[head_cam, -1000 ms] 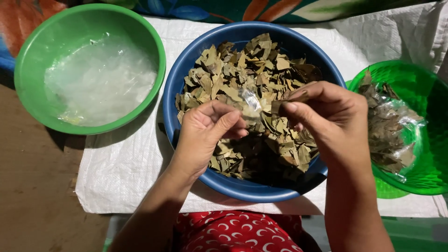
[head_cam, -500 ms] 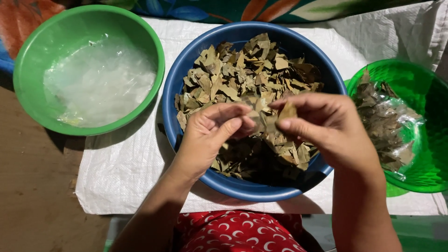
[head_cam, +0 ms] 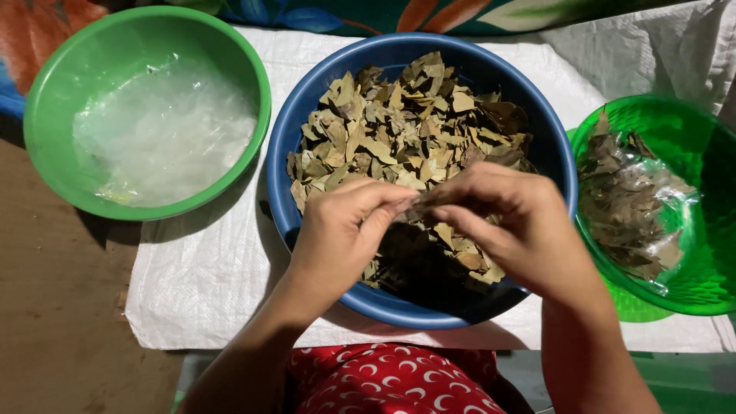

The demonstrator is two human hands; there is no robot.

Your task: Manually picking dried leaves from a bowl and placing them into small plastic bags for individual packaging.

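Note:
A blue bowl [head_cam: 307,115] in the middle holds a heap of dried brown-green leaves [head_cam: 399,130]. Over its near half my left hand [head_cam: 345,230] and my right hand [head_cam: 506,222] meet fingertip to fingertip. Together they pinch a small bunch of dried leaves [head_cam: 418,205] between thumbs and fingers. What lies inside the pinch is mostly hidden by my fingers.
A green bowl [head_cam: 46,100] with clear plastic bags sits at the left. A translucent green bowl [head_cam: 690,123] at the right holds bagged dried leaves [head_cam: 629,207]. All stand on a white woven sack [head_cam: 199,284] over a brown floor. Red patterned cloth lies at the bottom.
My right hand has lowered and moved left until its fingertips joined those of my left hand. The leaf it held up is now pinched between both hands.

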